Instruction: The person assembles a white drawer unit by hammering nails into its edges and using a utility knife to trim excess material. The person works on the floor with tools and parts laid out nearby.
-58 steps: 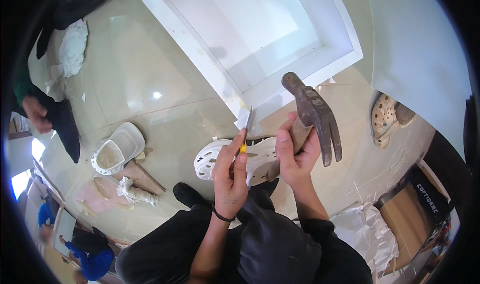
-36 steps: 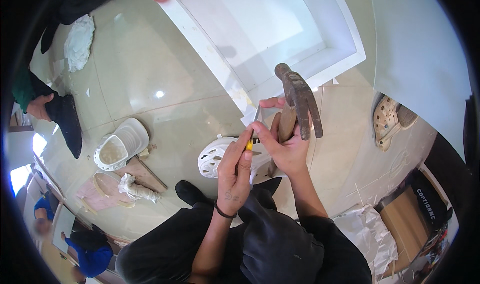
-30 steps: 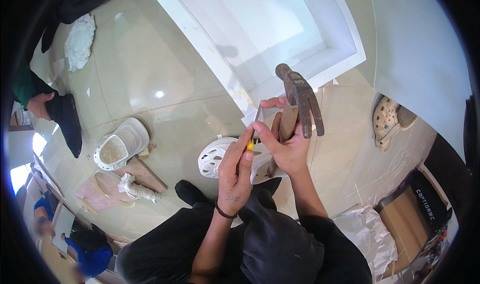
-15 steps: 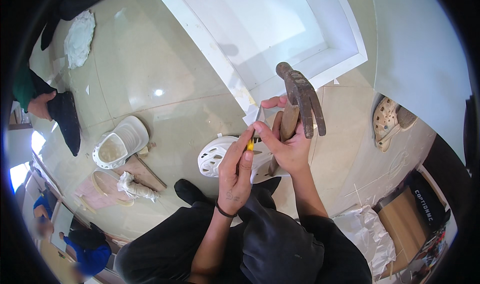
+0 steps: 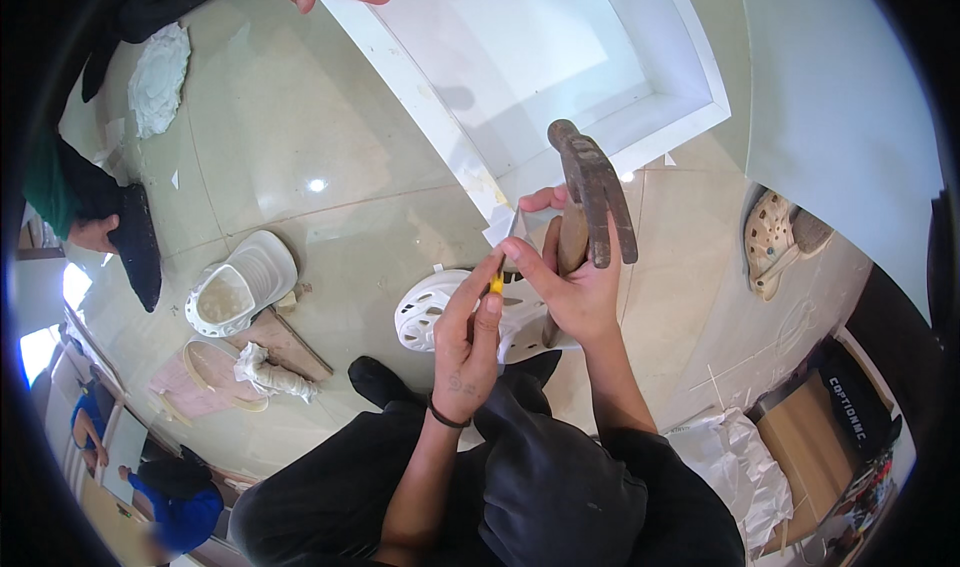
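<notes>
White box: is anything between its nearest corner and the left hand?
Yes: the blade of the yellow cutter in the left hand, with thumb and a fingertip of the right hand close beside it. I cannot tell whether it touches the white box.

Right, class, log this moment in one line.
left hand holds yellow-handled knife; right hand holds claw hammer; ahead: white open box; right: beige clog
</notes>
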A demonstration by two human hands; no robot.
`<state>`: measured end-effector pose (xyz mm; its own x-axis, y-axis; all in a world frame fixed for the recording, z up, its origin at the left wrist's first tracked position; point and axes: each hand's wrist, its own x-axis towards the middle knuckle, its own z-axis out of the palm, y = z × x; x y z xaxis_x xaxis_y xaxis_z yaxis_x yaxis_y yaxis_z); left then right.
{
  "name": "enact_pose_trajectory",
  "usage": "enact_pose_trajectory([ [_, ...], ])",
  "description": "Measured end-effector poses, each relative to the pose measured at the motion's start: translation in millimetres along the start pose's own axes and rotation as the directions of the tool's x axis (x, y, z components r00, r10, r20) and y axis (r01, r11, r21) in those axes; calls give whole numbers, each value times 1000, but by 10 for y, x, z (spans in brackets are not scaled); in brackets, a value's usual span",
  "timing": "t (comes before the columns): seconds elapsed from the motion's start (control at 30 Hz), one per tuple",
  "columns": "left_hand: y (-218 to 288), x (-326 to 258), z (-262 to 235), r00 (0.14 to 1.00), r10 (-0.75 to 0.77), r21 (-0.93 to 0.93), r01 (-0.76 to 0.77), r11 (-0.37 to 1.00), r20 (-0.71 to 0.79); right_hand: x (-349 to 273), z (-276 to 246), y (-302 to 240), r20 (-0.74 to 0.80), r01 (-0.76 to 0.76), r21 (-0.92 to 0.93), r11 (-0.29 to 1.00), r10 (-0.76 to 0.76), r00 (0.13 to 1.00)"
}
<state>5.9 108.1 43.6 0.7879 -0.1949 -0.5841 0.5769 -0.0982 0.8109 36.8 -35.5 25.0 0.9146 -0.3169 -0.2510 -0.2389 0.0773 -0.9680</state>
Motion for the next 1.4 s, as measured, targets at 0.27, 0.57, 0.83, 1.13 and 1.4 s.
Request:
enact_pose_trajectory([
  [0.27, -32, -31, 24, 1000, 17, 14, -16, 1000, -26, -1, 1, -53, 5, -28, -53, 998, 28, 1000],
  [0.57, -36, -25, 57, 999, 16, 10, -15, 1000, -47, 16, -27, -87, 11, -118, -89, 989, 119, 993],
  [0.83, 13, -24, 42, 999, 34, 38, -32, 999, -40, 25, -32, -120, 5, -149, -116, 982, 151, 989],
  [1.13, 22, -5, 69, 997, 37, -15, -38, 999, -69, 41, 19, -108, -23, -67, -88, 994, 65, 998],
  [1.4, 10, 27, 34, 996, 19, -45, -23, 999, -91, 90, -23, -15, 27, 103, -196, 975, -99, 995],
])
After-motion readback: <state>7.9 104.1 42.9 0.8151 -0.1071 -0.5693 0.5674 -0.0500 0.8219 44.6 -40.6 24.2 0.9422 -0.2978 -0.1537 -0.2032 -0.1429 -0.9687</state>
